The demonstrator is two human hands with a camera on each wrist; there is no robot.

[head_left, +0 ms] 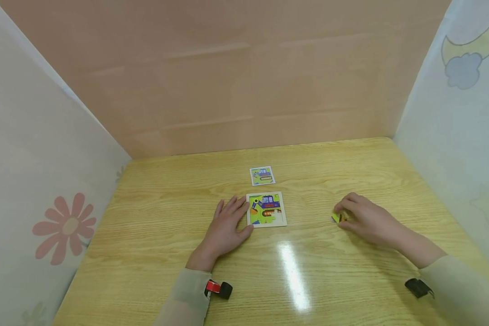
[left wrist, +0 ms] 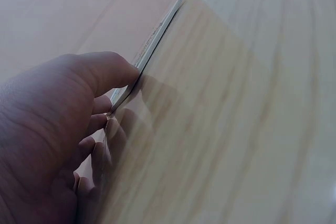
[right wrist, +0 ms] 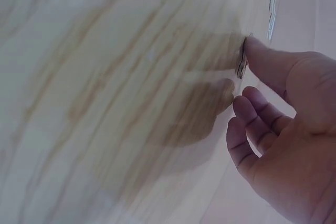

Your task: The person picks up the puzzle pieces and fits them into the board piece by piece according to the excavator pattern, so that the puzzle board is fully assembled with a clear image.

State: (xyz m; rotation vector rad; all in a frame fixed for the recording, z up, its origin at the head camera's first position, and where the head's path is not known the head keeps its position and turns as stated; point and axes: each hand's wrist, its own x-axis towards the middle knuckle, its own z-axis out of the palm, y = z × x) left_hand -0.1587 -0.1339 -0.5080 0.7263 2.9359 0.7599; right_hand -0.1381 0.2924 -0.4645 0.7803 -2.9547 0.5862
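Note:
A square jigsaw puzzle [head_left: 272, 219] in a pale wooden tray lies mid-table, its picture a blue excavator on green, with a pale gap at its lower right. My left hand [head_left: 227, 227] rests along the tray's left side, fingers extended at the edge and thumb by the near corner. In the left wrist view the thumb [left wrist: 113, 70] touches the tray's thin edge [left wrist: 164, 24]. Off to the right, my right hand [head_left: 364, 219] pinches a small green and orange puzzle piece [head_left: 336, 217] low over the table. From the right wrist, only that piece's thin edge [right wrist: 241, 61] shows.
A small white-bordered picture card [head_left: 262, 175] with the same excavator lies just behind the tray. The wood-grain table [head_left: 167, 194] meets a peach backdrop [head_left: 244, 90] at the back. Patterned cloth panels [head_left: 20, 149] stand on both sides.

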